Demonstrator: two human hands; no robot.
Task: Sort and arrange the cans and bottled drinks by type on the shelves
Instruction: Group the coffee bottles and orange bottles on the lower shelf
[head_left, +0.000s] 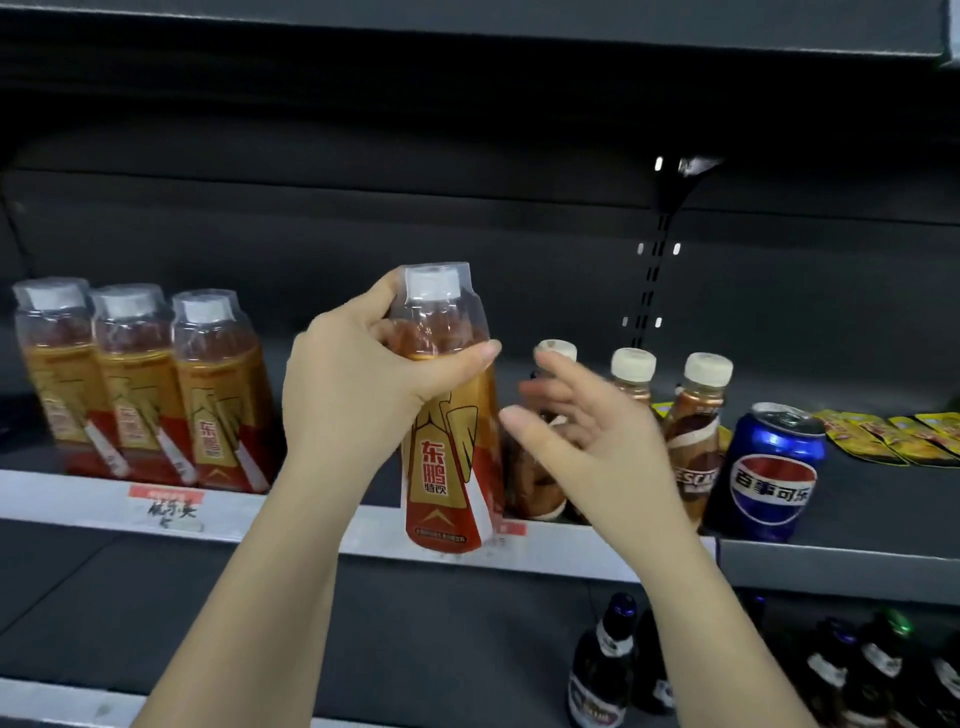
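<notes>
My left hand (358, 384) grips a gold-and-red energy drink bottle (452, 462) near its neck, holding it upright in front of the shelf edge (311, 519). Three matching bottles (145, 384) stand in a row at the shelf's left. My right hand (582, 436) hovers open just right of the held bottle, fingers spread, in front of brown coffee bottles (696, 431) with cream caps. One of those is mostly hidden behind my right hand. A blue Pepsi can (769, 473) stands to their right.
Yellow snack packets (893, 436) lie at the far right of the shelf. Dark glass bottles (602, 670) stand on the lower shelf at the bottom right. A gap on the shelf separates the three gold bottles from the coffee bottles. An upper shelf overhangs above.
</notes>
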